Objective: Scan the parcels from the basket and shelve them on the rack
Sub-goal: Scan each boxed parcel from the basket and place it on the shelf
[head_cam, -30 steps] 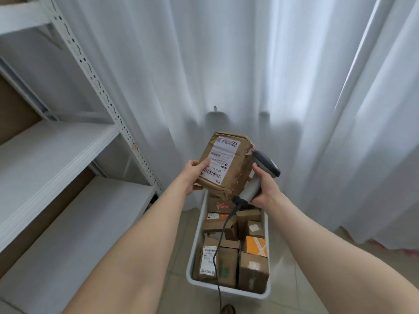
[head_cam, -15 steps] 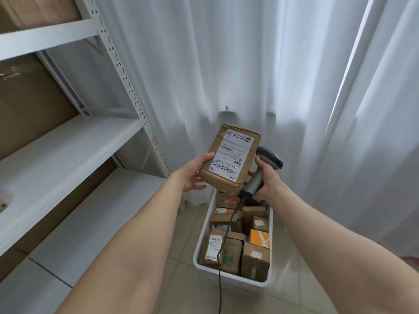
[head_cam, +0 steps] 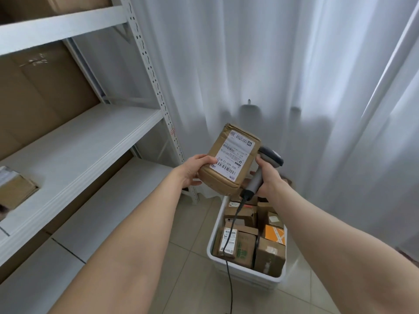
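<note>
Parcel (head_cam: 226,171) held in my left hand (head_cam: 192,172) above basket (head_cam: 243,268) edge; right hand (head_cam: 268,180) grips scanner (head_cam: 271,157); rack (head_cam: 90,141) open leftward; tile floor (head_cam: 188,279), curtain (head_cam: 249,53).

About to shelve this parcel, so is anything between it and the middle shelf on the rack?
Only the rack's corner upright stands between the parcel in the left hand and the middle shelf; bring it round the front. A small parcel lies farther left on that shelf.
</note>
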